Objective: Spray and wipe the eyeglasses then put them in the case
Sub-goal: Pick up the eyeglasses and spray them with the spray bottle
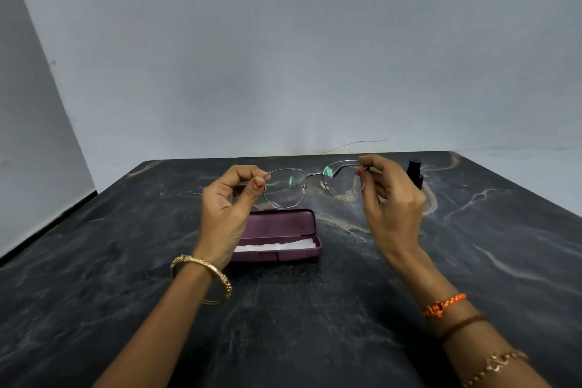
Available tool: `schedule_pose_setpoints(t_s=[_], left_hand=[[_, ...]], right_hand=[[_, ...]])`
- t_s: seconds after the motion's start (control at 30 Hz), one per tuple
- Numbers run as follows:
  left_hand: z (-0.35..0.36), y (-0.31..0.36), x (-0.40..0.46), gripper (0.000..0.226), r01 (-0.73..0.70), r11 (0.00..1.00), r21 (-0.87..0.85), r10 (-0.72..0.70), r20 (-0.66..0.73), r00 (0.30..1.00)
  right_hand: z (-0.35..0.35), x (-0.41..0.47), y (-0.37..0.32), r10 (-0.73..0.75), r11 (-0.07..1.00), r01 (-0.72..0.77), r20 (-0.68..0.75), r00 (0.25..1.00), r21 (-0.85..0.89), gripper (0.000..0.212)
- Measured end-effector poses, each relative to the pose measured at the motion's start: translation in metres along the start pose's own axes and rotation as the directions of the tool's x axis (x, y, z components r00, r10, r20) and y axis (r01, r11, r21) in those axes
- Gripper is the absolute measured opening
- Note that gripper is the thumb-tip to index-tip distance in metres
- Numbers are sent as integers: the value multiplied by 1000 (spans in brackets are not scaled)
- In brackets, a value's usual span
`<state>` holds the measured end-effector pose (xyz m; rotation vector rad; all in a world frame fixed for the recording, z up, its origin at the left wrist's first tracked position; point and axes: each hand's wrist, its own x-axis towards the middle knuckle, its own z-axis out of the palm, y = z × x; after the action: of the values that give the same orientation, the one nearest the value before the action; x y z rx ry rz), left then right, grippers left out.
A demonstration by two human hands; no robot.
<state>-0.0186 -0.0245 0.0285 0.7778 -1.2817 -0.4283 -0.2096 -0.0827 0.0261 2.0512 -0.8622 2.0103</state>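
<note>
Thin metal-framed eyeglasses (310, 181) hang in the air above the table, lenses facing me. My left hand (228, 208) pinches the frame's left end between thumb and forefinger. My right hand (389, 198) pinches the right end near the hinge. Below the glasses lies an open purple case (283, 224) with a white cloth (277, 245) in its lower half; my left wrist hides the case's left end. A small black spray bottle (415, 172) stands behind my right hand, partly hidden by it.
The dark marbled table (283, 324) runs to a back edge against a pale grey wall (283, 57). Its left edge slants along the wall at left. A thin wire (356, 144) lies at the back edge.
</note>
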Motion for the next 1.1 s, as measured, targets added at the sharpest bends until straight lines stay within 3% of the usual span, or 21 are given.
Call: schedule_pose_setpoints(t_s=[0.1, 0.33, 0.47, 0.57, 0.67, 0.83, 0.93, 1.1], left_hand=[[3, -2, 0, 5, 5, 1000, 3, -5, -30, 1000], [8, -4, -5, 6, 12, 995, 96, -1, -116, 993], [9, -4, -6, 11, 17, 989, 146, 3, -129, 992], [10, -5, -6, 14, -1, 983, 182, 30, -157, 987], [12, -6, -7, 12, -11, 984, 175, 44, -183, 982], [13, -8, -9, 17, -32, 984, 173, 69, -213, 975], [16, -8, -11, 20, -25, 982, 188, 66, -216, 974], [21, -10, -15, 11, -55, 964, 260, 113, -215, 970]], right_hand=[[2, -1, 0, -21, 1000, 21, 14, 1000, -11, 19], [6, -6, -2, 40, 999, -38, 68, 997, -28, 33], [1, -3, 3, -63, 971, 60, -4, 998, -233, 30], [-6, 1, 11, -74, 916, 23, -111, 991, -400, 27], [-12, 0, 21, 22, 871, -101, -166, 986, -482, 31], [-15, -7, 35, 306, 850, -326, -116, 945, -413, 50], [-15, -16, 42, 362, 865, -351, -39, 931, -359, 54], [-12, -24, 46, 365, 890, -328, 65, 929, -316, 79]])
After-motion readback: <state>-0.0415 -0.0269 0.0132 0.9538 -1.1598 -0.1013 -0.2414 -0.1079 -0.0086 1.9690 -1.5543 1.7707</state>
